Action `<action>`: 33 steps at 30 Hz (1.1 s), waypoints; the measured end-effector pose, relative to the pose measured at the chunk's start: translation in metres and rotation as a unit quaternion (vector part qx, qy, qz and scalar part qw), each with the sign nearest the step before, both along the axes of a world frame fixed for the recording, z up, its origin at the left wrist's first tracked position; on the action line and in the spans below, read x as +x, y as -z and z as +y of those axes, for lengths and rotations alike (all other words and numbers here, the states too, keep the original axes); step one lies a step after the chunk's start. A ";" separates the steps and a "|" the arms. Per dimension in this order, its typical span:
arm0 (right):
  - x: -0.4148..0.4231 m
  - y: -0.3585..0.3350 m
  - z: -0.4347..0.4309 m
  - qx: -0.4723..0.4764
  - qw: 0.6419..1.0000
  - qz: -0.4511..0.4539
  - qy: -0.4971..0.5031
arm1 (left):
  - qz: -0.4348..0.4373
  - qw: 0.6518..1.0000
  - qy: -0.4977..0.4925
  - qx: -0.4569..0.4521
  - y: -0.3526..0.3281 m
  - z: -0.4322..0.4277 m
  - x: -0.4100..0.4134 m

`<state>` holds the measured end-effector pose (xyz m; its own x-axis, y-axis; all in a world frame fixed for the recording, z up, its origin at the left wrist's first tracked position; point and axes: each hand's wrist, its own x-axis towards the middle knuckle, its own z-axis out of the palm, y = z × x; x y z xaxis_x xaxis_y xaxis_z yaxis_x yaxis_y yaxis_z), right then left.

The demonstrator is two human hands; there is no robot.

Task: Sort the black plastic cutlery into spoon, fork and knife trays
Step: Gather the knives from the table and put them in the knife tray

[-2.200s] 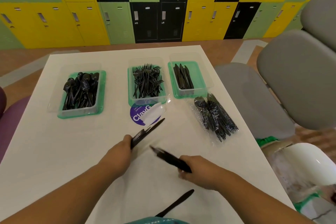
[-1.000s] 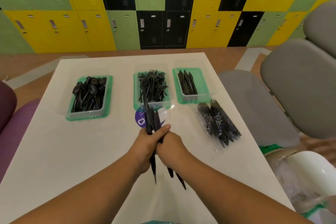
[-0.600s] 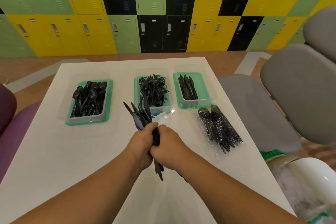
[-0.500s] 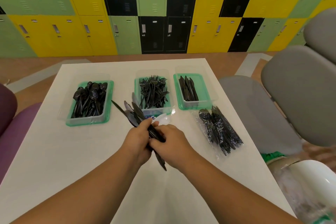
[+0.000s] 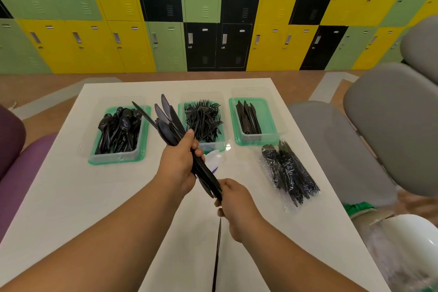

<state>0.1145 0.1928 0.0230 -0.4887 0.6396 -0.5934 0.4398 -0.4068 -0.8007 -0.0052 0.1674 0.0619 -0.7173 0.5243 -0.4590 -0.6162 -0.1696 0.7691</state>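
Observation:
My left hand (image 5: 179, 165) is shut around a bundle of black knives (image 5: 170, 125), blades fanned up and to the left above the table. My right hand (image 5: 233, 199) pinches the lower handle ends of that bundle. One more black knife (image 5: 216, 253) lies on the white table (image 5: 71, 197) below my right hand. At the back stand three green-rimmed trays: the spoon tray (image 5: 139, 154), the fork tray (image 5: 181, 116) and the knife tray (image 5: 267, 118), each holding black cutlery.
A clear plastic bag of black cutlery (image 5: 289, 170) lies at the right of the table. A white and purple wrapper (image 5: 216, 160) sits under my hands. Grey chairs (image 5: 391, 130) stand to the right, a purple seat (image 5: 16, 168) to the left.
My hands gathered the loose knives into one bundle, and the left hand raised it and tilted the blades to the left. My right hand slid down to the handle ends.

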 end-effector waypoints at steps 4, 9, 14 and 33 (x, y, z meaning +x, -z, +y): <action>0.007 0.011 0.016 0.058 0.998 -0.015 0.020 | 0.043 0.994 0.073 -0.072 0.010 -0.010 -0.003; 0.014 0.017 0.026 0.286 0.889 -0.197 -0.299 | 0.051 0.987 0.094 -0.120 0.024 -0.023 -0.002; 0.015 0.037 -0.005 0.316 0.719 -0.362 -0.503 | 0.049 0.982 0.100 -0.153 0.032 -0.028 -0.001; -0.012 -0.005 0.016 0.256 0.961 0.046 -0.098 | -0.021 0.982 0.144 -0.124 0.036 -0.029 0.028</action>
<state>0.1028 0.2092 0.0284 -0.6642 0.7272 -0.1735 0.3855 0.1343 -0.9129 0.0229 0.1382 0.0259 -0.5330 0.5717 -0.6237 -0.6430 0.2055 0.7378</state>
